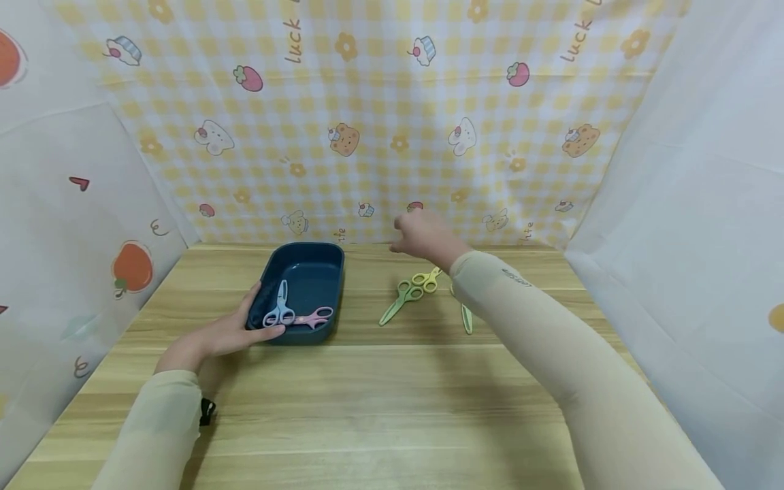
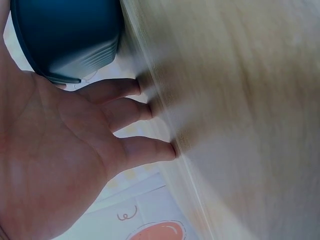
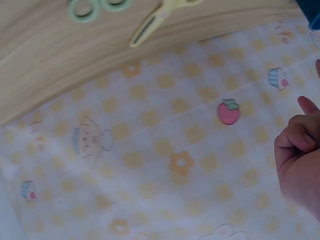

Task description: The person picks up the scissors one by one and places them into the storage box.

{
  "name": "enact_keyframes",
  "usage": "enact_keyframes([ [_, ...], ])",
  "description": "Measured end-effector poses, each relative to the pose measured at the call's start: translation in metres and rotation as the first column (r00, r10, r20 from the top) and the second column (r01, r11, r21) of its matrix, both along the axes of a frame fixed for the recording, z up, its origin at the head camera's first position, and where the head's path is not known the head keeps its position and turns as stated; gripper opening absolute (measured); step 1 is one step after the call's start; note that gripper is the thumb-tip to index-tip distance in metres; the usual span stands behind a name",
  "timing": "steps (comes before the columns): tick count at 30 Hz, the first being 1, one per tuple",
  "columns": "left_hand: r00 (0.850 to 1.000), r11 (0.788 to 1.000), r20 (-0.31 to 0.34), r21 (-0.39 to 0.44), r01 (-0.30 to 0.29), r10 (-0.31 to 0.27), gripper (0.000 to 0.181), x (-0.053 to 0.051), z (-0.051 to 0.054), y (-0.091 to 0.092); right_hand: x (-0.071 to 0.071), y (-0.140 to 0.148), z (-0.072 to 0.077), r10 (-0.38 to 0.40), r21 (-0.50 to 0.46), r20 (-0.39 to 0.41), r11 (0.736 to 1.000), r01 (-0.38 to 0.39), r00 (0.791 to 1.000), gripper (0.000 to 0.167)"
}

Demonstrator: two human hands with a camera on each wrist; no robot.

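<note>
My left hand [image 1: 229, 332] is at the left side of a dark blue bin [image 1: 336, 320], its thumb over the near rim. In the left wrist view, three fingers of the left hand [image 2: 65, 130] stretch down to the tabletop beside the bin [image 2: 70, 35]. Blue scissors [image 1: 282, 299] and pink scissors [image 1: 314, 319] lie inside. My right hand [image 1: 429, 237] hangs above the table's back, fingers curled, nothing visible in it; the right wrist view shows the right hand [image 3: 305, 160] too. Near it lie green scissors [image 1: 397, 303], yellow scissors [image 1: 429, 280] and pale green scissors [image 1: 467, 318], partly under my forearm.
The wooden table [image 1: 343, 408] meets a yellow checked cloth [image 1: 380, 102] at its back edge. White cloths hang at the left [image 1: 49, 238] and right [image 1: 692, 177] sides. My right forearm crosses over the table's right half.
</note>
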State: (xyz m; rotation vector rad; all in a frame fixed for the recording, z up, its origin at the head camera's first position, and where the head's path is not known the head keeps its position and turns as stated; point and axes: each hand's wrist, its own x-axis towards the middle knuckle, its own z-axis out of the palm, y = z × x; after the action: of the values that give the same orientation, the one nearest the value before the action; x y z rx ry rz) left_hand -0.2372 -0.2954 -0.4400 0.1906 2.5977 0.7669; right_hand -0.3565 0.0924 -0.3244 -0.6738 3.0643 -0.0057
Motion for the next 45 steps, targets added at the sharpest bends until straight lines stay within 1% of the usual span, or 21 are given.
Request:
enact_keyframes([
  [4, 1.000, 1.000, 0.005, 0.004, 0.000, 0.000, 0.125, 0.000, -0.001, -0.001, 0.000, 0.026, -0.015, 0.014, 0.010, 0.047, 1.000, -0.015, 0.999, 0.048],
  [8, 1.000, 1.000, 0.002, 0.011, 0.002, -0.002, 0.125, -0.001, -0.003, -0.001, 0.001, 0.051, -0.033, -0.006, 0.007, 0.061, 1.000, 0.006, 0.998, 0.047],
  [10, 1.000, 1.000, 0.000, 0.015, 0.002, -0.002, 0.125, -0.002, -0.003, 0.000, 0.002, 0.062, -0.041, -0.013, 0.021, 0.057, 1.000, 0.012, 0.998, 0.046],
  [13, 1.000, 1.000, 0.000, 0.015, 0.004, -0.004, 0.125, -0.002, -0.002, 0.001, 0.004, 0.075, -0.052, -0.004, 0.049, 0.045, 0.999, 0.002, 0.999, 0.043],
  [16, 1.000, 1.000, 0.003, 0.012, 0.003, -0.004, 0.125, -0.002, -0.002, 0.002, 0.005, 0.087, -0.062, -0.004, 0.060, 0.055, 0.998, 0.000, 0.998, 0.041],
  [21, 1.000, 1.000, 0.002, 0.007, 0.005, -0.005, 0.125, -0.002, 0.000, 0.003, 0.005, 0.104, -0.076, -0.040, 0.050, 0.097, 0.998, 0.035, 0.994, 0.042],
  [26, 1.000, 1.000, -0.002, 0.004, 0.010, -0.010, 0.125, -0.002, 0.000, 0.003, 0.006, 0.116, -0.084, -0.056, 0.060, 0.128, 0.997, 0.049, 0.990, 0.042],
  [30, 1.000, 1.000, 0.001, 0.000, 0.012, -0.012, 0.125, -0.002, -0.001, 0.002, 0.008, 0.124, -0.089, -0.041, 0.071, 0.141, 0.997, 0.031, 0.989, 0.041],
  [37, 1.000, 1.000, 0.007, 0.007, 0.007, -0.007, 0.125, -0.001, -0.003, 0.000, 0.010, 0.131, -0.101, -0.054, 0.084, 0.174, 0.996, 0.040, 0.983, 0.052],
  [41, 1.000, 1.000, 0.007, 0.004, 0.003, -0.003, 0.126, -0.001, -0.003, 0.000, 0.009, 0.133, -0.106, -0.038, 0.100, 0.173, 0.995, 0.021, 0.984, 0.053],
  [45, 1.000, 1.000, 0.004, 0.009, 0.002, -0.002, 0.125, 0.000, -0.004, -0.001, 0.008, 0.136, -0.108, -0.025, 0.084, 0.170, 0.996, 0.011, 0.985, 0.050],
])
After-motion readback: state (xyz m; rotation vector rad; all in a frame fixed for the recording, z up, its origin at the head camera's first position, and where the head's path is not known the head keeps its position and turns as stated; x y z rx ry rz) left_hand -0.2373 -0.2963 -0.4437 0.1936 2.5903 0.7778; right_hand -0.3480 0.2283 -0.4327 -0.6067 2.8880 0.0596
